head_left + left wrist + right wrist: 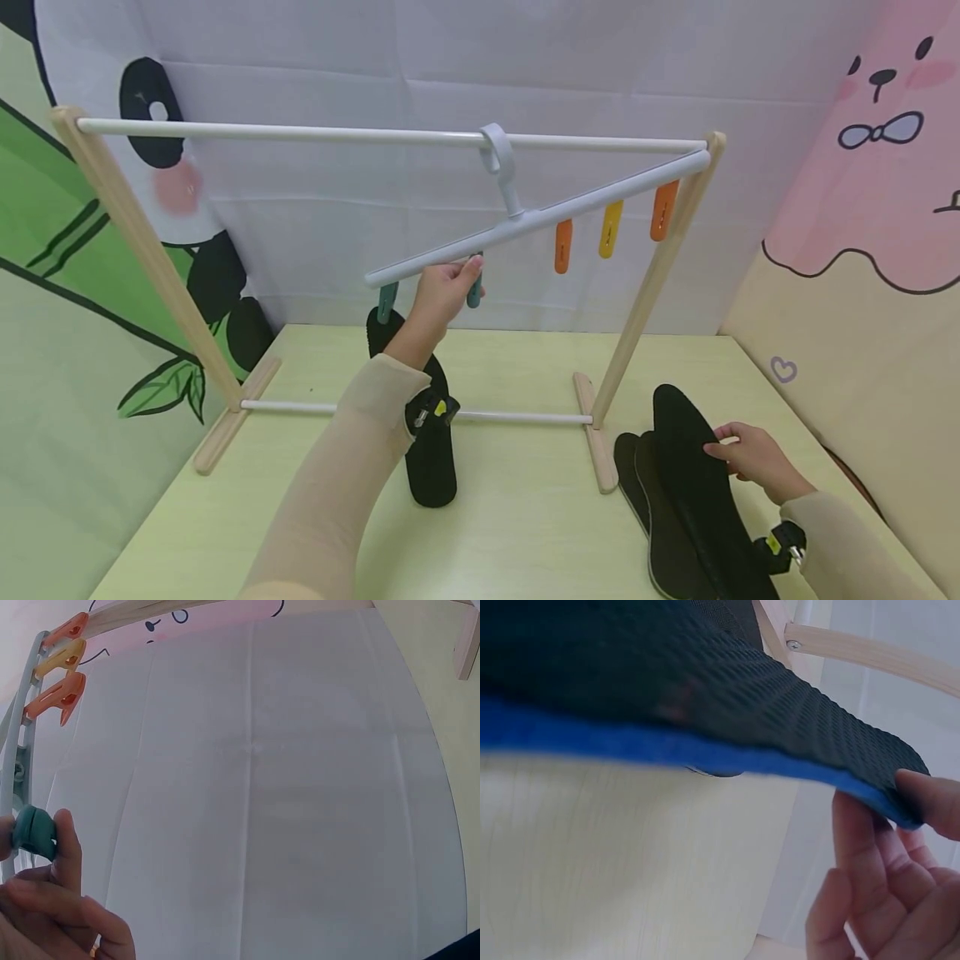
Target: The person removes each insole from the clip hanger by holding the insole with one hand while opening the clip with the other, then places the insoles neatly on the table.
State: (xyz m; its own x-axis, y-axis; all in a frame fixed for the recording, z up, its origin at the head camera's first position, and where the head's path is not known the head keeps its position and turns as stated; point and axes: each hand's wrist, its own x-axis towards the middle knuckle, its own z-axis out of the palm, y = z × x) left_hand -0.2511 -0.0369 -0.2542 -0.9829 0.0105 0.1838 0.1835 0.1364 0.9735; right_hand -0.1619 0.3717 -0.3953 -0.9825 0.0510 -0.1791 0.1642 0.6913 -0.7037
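A pale grey clip hanger hooks over the rack's top rod and tilts, its left end low. My left hand pinches a teal clip on the hanger between thumb and finger. From another teal clip at the low end hangs a black insole, partly hidden behind my left forearm. At the right, my right hand holds the edge of a second black insole between thumb and fingers. The right wrist view shows this insole's ribbed dark face and blue edge.
The wooden rack stands on the pale table, with a lower rod across it. Orange and yellow clips hang from the hanger's raised side. More dark insoles lie beside the rack's right foot.
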